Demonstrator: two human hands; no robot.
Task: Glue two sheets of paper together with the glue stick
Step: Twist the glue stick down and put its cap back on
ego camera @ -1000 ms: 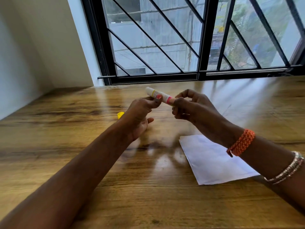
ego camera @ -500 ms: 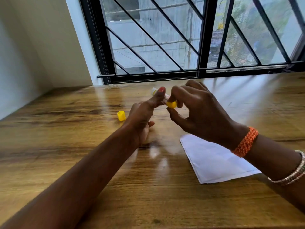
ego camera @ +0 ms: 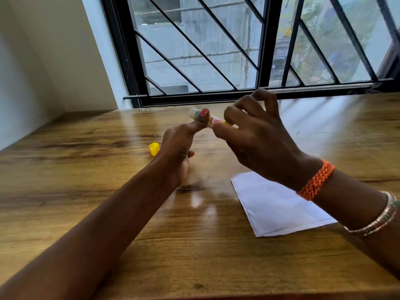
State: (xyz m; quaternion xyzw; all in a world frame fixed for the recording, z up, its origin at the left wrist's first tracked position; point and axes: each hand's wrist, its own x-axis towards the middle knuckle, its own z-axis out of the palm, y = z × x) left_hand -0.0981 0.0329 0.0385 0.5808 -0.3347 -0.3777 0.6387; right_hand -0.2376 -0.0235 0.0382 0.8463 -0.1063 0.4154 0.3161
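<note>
Presently, findings as observed from beside the table:

Object: the white cylindrical glue stick with a coloured label [ego camera: 200, 115] was held above the table, long axis running left-far to right-near, roughly level.

Left hand: the left hand [ego camera: 176, 152] gripped the barrel, thumb pressed along its near side, bare end pointing away to the left.

Right hand: the right hand [ego camera: 257, 139] pinched the stick's yellow base end, fingers curled round it, seemingly to twist glue out.

Paper: the white rectangular paper sheets [ego camera: 275, 204] lay flat on the glossy brown wooden table [ego camera: 108, 169], below and nearer than the stick, beneath the right wrist; the right hand was nearer them.

Cap: the small yellow plastic cap [ego camera: 154, 148] lay just left of the left hand.

Clearance: bare wood lay between stick and paper.
</note>
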